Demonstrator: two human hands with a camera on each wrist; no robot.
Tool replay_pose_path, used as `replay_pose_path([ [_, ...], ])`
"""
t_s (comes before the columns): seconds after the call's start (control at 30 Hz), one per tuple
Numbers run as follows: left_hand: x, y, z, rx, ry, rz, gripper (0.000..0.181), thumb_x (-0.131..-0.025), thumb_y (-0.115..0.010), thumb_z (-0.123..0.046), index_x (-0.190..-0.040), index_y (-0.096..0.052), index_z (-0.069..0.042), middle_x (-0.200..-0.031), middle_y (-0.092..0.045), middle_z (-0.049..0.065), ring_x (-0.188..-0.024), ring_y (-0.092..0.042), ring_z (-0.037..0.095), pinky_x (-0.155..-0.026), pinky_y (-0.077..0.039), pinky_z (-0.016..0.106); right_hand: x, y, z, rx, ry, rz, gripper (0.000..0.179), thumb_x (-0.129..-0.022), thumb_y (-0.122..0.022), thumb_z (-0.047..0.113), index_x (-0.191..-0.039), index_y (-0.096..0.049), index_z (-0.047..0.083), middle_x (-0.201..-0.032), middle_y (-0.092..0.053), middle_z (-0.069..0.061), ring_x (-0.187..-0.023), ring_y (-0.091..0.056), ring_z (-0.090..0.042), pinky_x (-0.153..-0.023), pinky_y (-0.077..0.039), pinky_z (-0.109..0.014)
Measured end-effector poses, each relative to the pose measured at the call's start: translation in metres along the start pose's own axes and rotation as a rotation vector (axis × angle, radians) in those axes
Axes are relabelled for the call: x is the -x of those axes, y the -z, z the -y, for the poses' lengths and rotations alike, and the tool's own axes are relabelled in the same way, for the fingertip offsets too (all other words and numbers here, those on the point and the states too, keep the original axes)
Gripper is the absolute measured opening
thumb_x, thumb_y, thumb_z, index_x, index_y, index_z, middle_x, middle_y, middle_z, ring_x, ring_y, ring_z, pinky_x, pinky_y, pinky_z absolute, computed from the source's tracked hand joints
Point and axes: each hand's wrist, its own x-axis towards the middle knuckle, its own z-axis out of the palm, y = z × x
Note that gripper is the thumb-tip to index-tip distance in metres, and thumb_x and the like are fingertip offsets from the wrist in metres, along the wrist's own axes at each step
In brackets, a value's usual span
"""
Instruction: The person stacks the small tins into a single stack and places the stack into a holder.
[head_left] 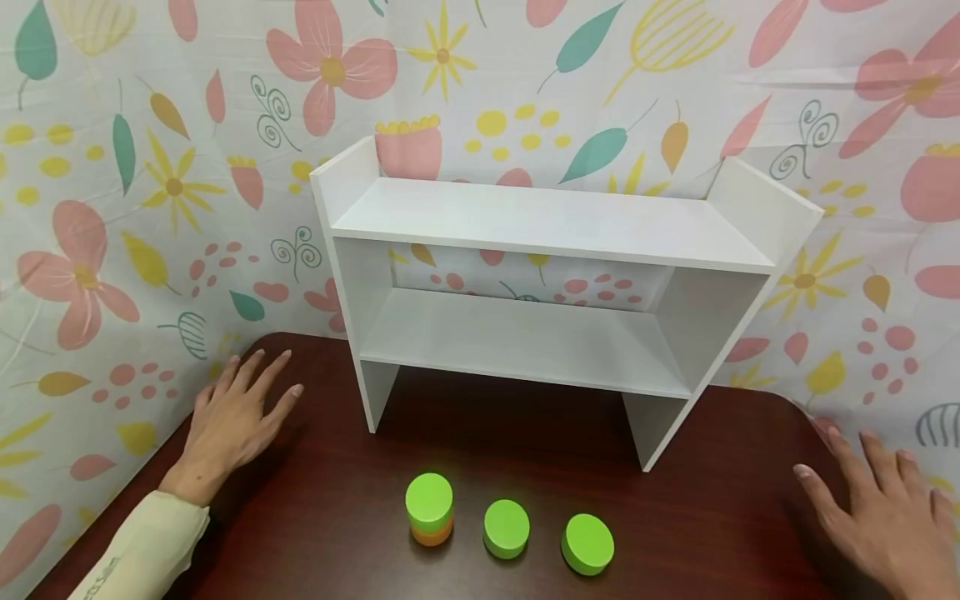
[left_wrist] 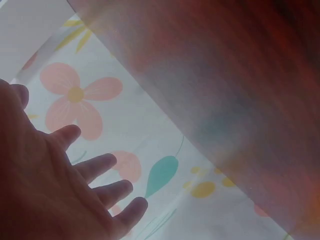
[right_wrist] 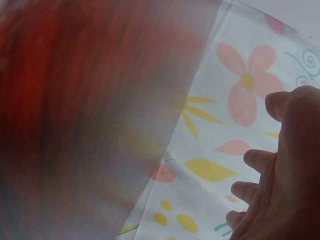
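Observation:
My left hand (head_left: 234, 421) is over the left side of the dark table, fingers spread and holding nothing. On the far right, my right hand (head_left: 881, 508) also has spread fingers with nothing in them. Between the hands, near the front, stand several small round containers. The leftmost is a green-topped piece (head_left: 429, 502) with an orange part (head_left: 432, 533) under it. To its right comes a green round container (head_left: 506, 528), then another green round container (head_left: 587, 544). Both wrist views show the hands' fingers apart, against the patterned cloth.
A white two-tier shelf (head_left: 525, 337) stands on the dark wooden table (head_left: 322, 500) behind the containers, with bare boards. Floral cloth (head_left: 225, 167) hangs around the table's back and sides, close to both hands.

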Motion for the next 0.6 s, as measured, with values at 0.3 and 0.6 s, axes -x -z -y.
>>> replay_pose_path([
  [0.3,-0.0008,0.0027,-0.0026,0.025,0.004,0.008,0.067,-0.109,-0.045,-0.061,-0.161,-0.045,-0.018,-0.162,-0.039,0.027,-0.149,-0.028,0.056,-0.104,-0.026,0.079,-0.0031,-0.0006,-0.0001,0.022,-0.004,-0.004,0.093,-0.105,-0.049,0.066,-0.171,-0.006,0.017,-0.169,-0.007,-0.034,-0.154,0.006,-0.058,-0.113,0.000,-0.083],
  [0.6,-0.0023,0.0007,-0.0032,0.016,-0.016,0.010,0.068,-0.108,-0.048,-0.060,-0.156,-0.051,-0.012,-0.158,-0.044,0.027,-0.146,-0.034,0.056,-0.104,-0.030,0.079,-0.0017,0.0013,0.0012,-0.019,0.062,-0.081,0.085,-0.106,-0.055,0.056,-0.170,-0.016,0.016,-0.161,-0.026,-0.037,-0.150,-0.010,-0.061,-0.109,-0.008,-0.084],
])
